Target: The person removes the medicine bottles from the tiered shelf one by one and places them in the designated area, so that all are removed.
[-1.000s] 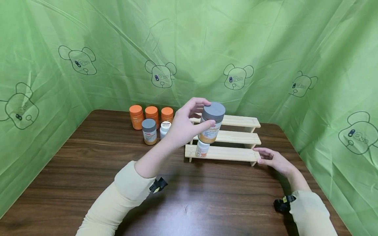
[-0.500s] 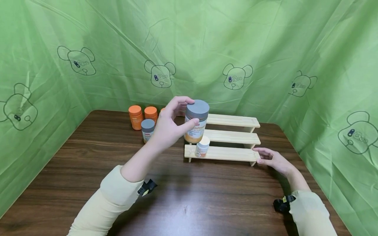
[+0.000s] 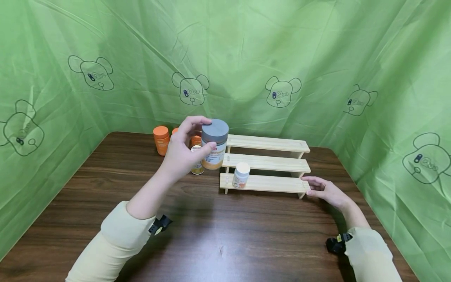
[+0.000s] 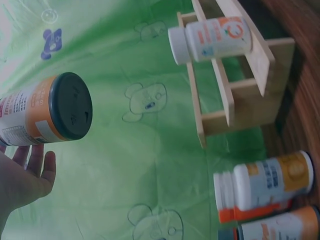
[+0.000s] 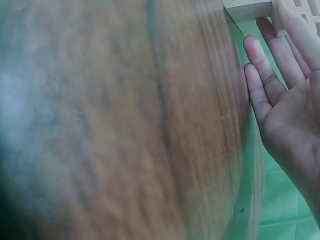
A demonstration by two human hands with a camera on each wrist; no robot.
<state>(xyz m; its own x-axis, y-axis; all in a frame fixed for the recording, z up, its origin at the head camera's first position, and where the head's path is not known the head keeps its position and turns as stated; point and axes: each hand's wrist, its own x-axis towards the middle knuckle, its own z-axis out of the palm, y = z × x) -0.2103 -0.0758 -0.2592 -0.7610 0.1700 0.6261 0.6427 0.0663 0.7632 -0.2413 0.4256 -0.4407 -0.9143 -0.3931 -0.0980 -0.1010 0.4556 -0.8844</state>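
My left hand (image 3: 184, 150) holds a supplement jar (image 3: 214, 147) with a grey lid and orange-and-white label in the air, thumb in front and fingers behind. In the left wrist view the jar's dark base (image 4: 74, 106) shows. To its right stands a three-tier wooden shelf (image 3: 273, 183). A small white pill bottle (image 3: 241, 175) is upright at the left end of its lowest step. At the right end of that step, my right hand (image 3: 327, 192) grips the corner between thumb and fingers; the wood end (image 5: 250, 9) shows beside its fingers in the right wrist view.
Behind my left hand, orange-capped bottles (image 3: 161, 141) stand at the back of the dark wooden table (image 3: 225, 235). A white-and-yellow bottle (image 4: 272, 180) and another bottle (image 4: 280, 227) stand near them, partly hidden in the head view. A green curtain (image 3: 239, 47) encloses the table.
My left hand has carried the grey-lidded jar leftward, away from above the shelf to over the group of bottles. The white bottle is now fully uncovered. My right hand stays in place.
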